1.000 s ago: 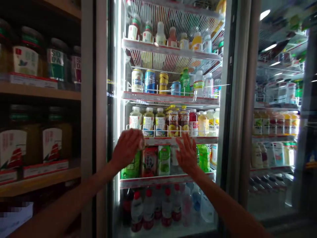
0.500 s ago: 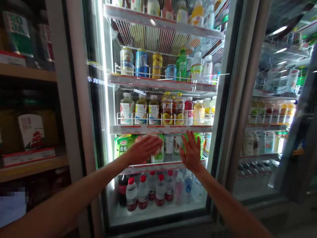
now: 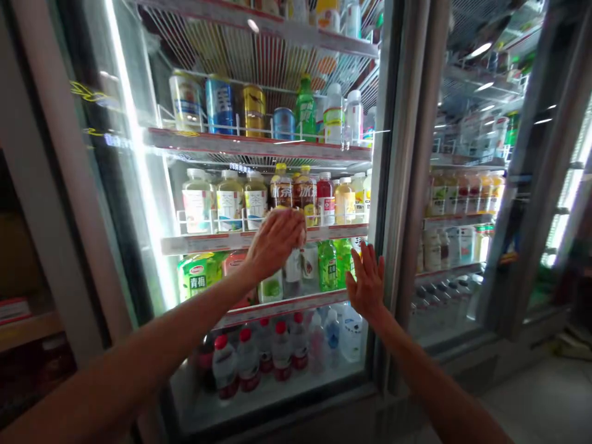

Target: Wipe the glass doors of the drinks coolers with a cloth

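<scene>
My left hand is raised in front of the lit drinks fridge, fingers stretched out and angled to the right, holding nothing. Behind it are bottles of brown iced tea and a shelf edge. My right hand is up near the fridge's right edge, palm forward and fingers apart, with nothing in it. Beside that hand stand green bottles. Reflections show on the glass door between me and the drinks. Whether either hand touches the glass, I cannot tell.
Cans line the shelf above, and red-capped bottles stand at the bottom. A metal door frame divides this fridge from another lit fridge on the right. At far left is a dark shelf.
The view has turned right and come closer to the fridge. My left hand has risen to the tea shelf's edge; my right hand is now nearer the door frame. Both remain empty.
</scene>
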Tool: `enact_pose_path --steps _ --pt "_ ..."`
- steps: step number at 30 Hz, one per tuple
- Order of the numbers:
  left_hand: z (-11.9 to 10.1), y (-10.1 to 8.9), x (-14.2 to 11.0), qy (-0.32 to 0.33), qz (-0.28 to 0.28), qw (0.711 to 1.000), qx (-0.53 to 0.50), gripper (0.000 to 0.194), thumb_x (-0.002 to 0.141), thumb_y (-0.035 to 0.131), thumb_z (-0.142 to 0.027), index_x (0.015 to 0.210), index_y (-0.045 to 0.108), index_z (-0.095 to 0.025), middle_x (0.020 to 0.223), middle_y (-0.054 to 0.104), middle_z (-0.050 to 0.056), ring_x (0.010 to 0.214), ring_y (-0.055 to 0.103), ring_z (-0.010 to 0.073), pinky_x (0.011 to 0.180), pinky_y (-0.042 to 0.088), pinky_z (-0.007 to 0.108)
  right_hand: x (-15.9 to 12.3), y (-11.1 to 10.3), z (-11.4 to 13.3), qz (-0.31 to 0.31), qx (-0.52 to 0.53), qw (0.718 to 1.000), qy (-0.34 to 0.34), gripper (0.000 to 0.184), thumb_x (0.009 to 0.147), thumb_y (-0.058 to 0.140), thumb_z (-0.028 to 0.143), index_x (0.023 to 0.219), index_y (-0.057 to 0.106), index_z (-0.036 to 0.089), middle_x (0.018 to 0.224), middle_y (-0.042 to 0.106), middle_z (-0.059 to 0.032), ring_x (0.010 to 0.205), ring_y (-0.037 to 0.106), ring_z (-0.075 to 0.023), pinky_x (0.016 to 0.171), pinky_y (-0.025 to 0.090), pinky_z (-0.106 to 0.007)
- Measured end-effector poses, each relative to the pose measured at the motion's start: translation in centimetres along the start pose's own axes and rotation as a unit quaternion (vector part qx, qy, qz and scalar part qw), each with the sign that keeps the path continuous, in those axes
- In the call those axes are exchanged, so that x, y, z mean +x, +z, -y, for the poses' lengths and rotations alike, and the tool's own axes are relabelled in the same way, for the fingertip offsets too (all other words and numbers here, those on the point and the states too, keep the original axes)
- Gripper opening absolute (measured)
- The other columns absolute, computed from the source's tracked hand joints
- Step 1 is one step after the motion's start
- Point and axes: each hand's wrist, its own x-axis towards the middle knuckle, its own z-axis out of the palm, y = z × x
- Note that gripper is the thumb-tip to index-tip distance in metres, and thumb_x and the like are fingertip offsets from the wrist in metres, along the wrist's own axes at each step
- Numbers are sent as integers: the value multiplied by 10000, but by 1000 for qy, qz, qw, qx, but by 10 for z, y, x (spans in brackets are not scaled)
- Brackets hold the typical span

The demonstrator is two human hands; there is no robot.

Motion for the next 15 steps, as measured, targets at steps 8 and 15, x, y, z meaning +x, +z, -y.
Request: enact_pose_path --steps 8,15 --pt "-47 27 40 94 17 995 -39 468 877 360 -185 1342 335 -142 1426 349 55 1343 246 213 1116 215 420 -14 -16 -34 -4 -32 999 21 585 875 394 254 1421 188 212 1475 243 -118 1370 190 -253 1079 191 -534" --pt "-87 47 53 204 20 975 -89 428 897 356 -242 1310 377 -134 1362 441 70 1284 361 170 1110 241 369 -22 -26 -60 -8 -51 998 24 583 869 399 248 1416 207 187 1467 257 -134 1364 206 -261 1078 193 -544"
